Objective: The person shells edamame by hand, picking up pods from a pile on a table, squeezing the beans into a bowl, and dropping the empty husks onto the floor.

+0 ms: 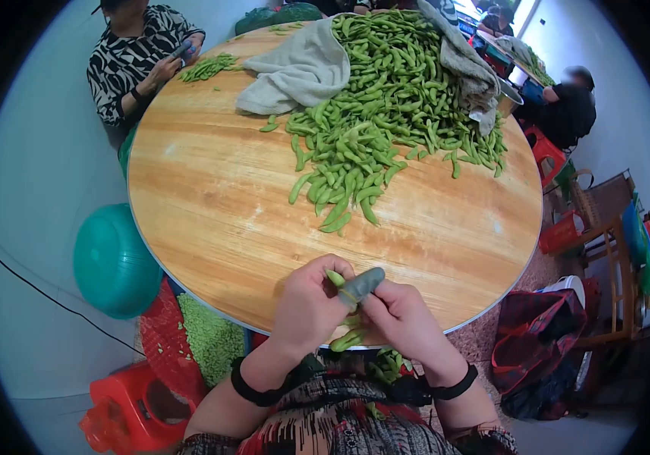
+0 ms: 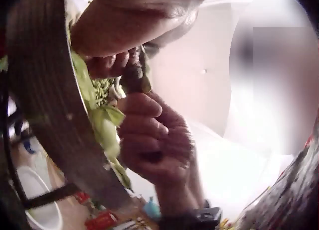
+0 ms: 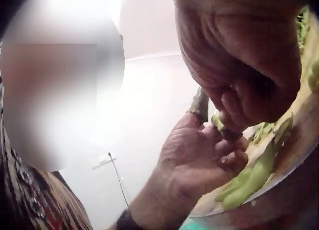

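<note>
In the head view the left hand (image 1: 308,307) grips a green pod (image 1: 335,278) in its curled fingers, over the table's near edge. A grey-green cover (image 1: 363,283) sits on its thumb. The right hand (image 1: 403,317) meets it from the right, thumb and forefinger pinched together at the covered thumb; what lies between them is hidden. Below the hands, a few pods (image 1: 348,339) lie at the table edge. A large heap of pods (image 1: 393,83) spreads over the far part of the round table (image 1: 211,189).
Grey cloths (image 1: 302,72) lie beside the heap. A person (image 1: 131,57) sits at the far left, another (image 1: 568,106) at the right. Left of the table are a teal basin (image 1: 112,262), shelled beans (image 1: 211,337) and a red stool (image 1: 131,406); a plaid bag (image 1: 533,341) stands right.
</note>
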Available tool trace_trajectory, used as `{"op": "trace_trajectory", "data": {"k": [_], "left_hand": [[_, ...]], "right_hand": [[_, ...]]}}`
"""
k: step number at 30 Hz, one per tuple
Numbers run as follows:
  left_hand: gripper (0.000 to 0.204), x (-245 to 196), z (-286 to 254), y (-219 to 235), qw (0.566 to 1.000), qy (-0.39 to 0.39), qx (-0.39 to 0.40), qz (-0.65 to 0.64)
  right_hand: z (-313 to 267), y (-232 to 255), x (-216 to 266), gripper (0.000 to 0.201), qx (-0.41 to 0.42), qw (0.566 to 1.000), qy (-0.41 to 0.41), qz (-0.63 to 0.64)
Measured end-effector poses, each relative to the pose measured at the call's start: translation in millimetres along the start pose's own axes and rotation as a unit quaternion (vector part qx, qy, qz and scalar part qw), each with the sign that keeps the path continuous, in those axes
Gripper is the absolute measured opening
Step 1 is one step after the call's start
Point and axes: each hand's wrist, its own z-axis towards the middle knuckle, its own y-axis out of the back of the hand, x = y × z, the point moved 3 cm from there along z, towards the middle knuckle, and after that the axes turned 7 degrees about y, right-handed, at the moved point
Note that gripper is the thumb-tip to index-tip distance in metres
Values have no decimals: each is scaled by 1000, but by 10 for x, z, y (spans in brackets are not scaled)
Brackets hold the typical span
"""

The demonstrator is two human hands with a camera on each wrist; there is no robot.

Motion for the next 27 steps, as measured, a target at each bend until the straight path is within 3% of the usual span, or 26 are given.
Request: {"op": "trace_trajectory", "data": {"k": [1, 5, 7, 8, 10, 12, 14, 15, 16, 17, 18, 20, 22, 24, 26, 27], "left_hand": [[15, -20, 12, 12, 999, -10, -28, 41], [14, 40, 127, 74, 999, -30, -24, -17], [17, 36, 130, 54, 993, -71, 20, -92], [17, 34, 142, 86, 993, -71, 19, -95], [22, 47, 161, 131, 980, -24, 110, -166], [22, 123, 206, 158, 968, -8, 115, -221], [22, 149, 216, 173, 954, 7, 118, -275], [22, 150, 220, 181, 936, 30, 96, -337], [23, 149, 222, 184, 913, 51, 74, -398], [23, 123, 198, 162, 912, 49, 70, -401], [25, 108, 162, 136, 924, 54, 44, -375], [27, 126, 126, 75, 934, 58, 14, -351], [35, 156, 98, 48, 972, 16, -61, -229], [37, 187, 105, 81, 968, -10, -74, -239], [25, 190, 100, 139, 938, 60, -28, -340], [25, 186, 100, 163, 937, 58, -29, -342]], "right_hand": [[16, 21, 54, 13, -41, 979, 101, -170], [123, 149, 169, 11, -29, 969, 52, -239], [176, 194, 149, 13, -9, 992, 28, -121], [198, 234, 146, 13, -6, 992, 28, -124], [224, 282, 57, 17, 36, 994, -98, 40], [253, 273, 55, 21, 51, 992, -96, 66], [274, 204, 136, 19, 22, 998, 0, -58], [276, 140, 123, 19, 25, 998, 1, -59], [283, 90, 143, 17, -6, 994, 59, -95], [283, 50, 172, 16, -37, 984, 117, -130], [281, 7, 177, 16, -33, 984, 117, -130], [270, -96, 276, 15, -39, 879, 197, -432], [295, -206, 308, 16, -35, 862, 238, -446], [323, -264, 295, 15, -15, 821, 279, -499], [391, -254, 323, 14, -22, 837, 265, -477], [449, -208, 250, 15, -24, 899, 229, -373]]}}
